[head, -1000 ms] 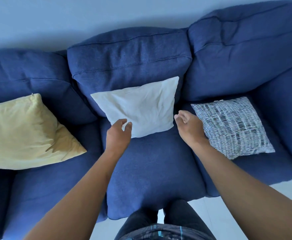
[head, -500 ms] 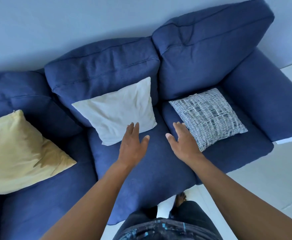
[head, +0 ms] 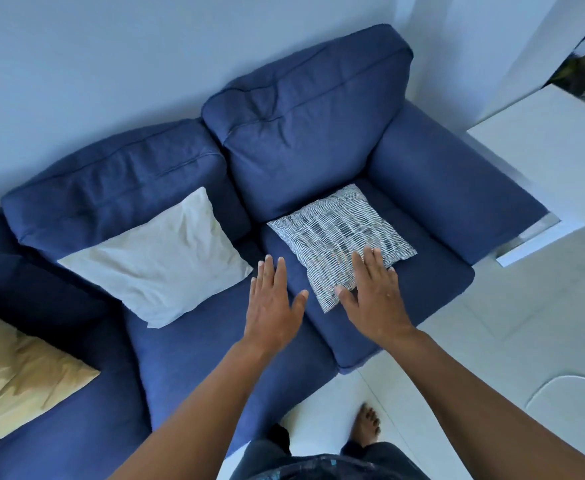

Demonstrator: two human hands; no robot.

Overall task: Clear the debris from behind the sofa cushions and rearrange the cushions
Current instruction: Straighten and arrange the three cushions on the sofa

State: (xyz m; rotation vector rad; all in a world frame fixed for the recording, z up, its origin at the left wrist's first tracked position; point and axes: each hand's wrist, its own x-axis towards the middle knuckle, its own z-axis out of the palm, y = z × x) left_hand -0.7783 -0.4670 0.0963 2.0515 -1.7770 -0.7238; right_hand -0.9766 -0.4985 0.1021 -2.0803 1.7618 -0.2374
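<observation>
A blue sofa (head: pixel 422 299) fills the view. A white cushion (head: pixel 159 261) leans against the middle back cushion (head: pixel 118 188). A blue-and-white patterned cushion (head: pixel 336 230) lies flat on the right seat. A yellow cushion (head: pixel 14 372) rests at the far left. My left hand (head: pixel 273 306) hovers open, fingers spread, over the seat between the white and patterned cushions. My right hand (head: pixel 374 299) is open with its fingers over the near corner of the patterned cushion; contact is unclear. No debris shows.
The right armrest (head: pixel 447 185) borders the patterned cushion. A white side table (head: pixel 540 150) stands to the right of the sofa against the pale wall. My bare foot (head: pixel 365 427) stands on the white tiled floor (head: pixel 492 341) in front.
Both hands left the white cushion and moved right, opening flat. The view swung right, bringing the armrest and side table into sight. My right hand now reaches over the patterned cushion.
</observation>
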